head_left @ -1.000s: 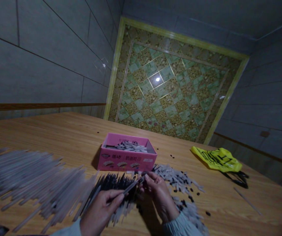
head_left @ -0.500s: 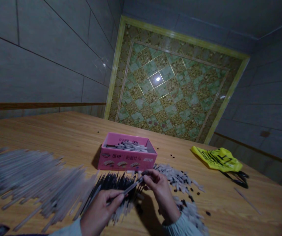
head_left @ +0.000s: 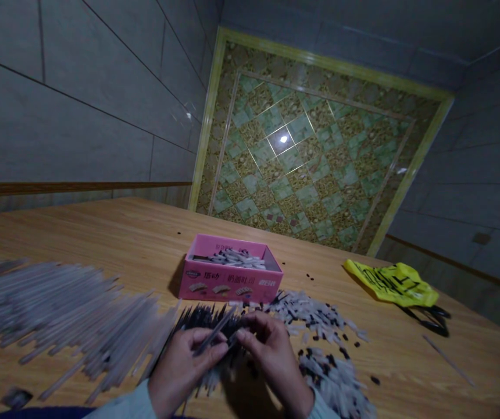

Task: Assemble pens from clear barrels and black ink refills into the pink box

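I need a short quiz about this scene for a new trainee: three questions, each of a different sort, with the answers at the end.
1. True or false: the yellow item with black lettering lies to the right of the box.
2. Choose one. The left hand holds:
A) the box
B) a thin grey rod
C) the yellow item
3. Fill the gap: the wide spread of long pale rods lies on the ____ side of the table.

Key: 1 true; 2 B; 3 left.
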`<act>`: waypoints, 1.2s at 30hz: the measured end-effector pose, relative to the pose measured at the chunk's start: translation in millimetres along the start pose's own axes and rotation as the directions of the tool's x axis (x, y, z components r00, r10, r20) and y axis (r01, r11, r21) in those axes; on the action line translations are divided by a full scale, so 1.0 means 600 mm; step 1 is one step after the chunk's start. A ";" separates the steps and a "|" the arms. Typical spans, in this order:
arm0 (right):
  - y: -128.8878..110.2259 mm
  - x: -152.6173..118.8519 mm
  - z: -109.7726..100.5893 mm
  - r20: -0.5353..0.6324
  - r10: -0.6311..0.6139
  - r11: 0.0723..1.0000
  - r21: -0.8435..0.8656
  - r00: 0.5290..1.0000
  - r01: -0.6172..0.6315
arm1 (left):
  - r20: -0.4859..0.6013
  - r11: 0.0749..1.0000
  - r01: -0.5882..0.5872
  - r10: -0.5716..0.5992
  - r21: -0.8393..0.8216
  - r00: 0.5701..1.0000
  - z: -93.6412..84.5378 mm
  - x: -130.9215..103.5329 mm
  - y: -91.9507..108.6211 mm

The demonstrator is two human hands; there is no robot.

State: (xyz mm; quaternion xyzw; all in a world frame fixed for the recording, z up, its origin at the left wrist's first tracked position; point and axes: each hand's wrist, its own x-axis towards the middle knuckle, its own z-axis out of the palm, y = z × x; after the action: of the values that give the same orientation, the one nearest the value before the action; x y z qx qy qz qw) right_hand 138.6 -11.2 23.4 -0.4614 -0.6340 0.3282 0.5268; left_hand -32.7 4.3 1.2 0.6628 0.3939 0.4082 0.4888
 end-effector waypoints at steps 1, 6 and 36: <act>-0.002 -0.001 0.002 0.000 0.000 1.000 -0.012 1.000 0.000 | 0.002 1.000 0.003 -0.003 0.004 1.000 0.001 -0.001 0.000; -0.002 0.000 -0.005 0.000 0.008 1.000 0.002 1.000 -0.008 | -0.016 0.998 -0.010 0.011 0.063 1.000 0.001 -0.001 -0.004; -0.003 0.015 -0.040 0.008 0.001 0.997 -0.077 1.000 -0.001 | -0.020 0.992 0.058 -0.056 0.113 0.998 -0.004 0.000 0.000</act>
State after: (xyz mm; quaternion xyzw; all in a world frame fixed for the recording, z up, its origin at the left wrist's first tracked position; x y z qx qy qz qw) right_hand 161.1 -5.0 33.7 -0.4804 -0.6481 0.3055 0.5059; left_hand -34.8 4.9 1.3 0.6745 0.4393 0.3765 0.4586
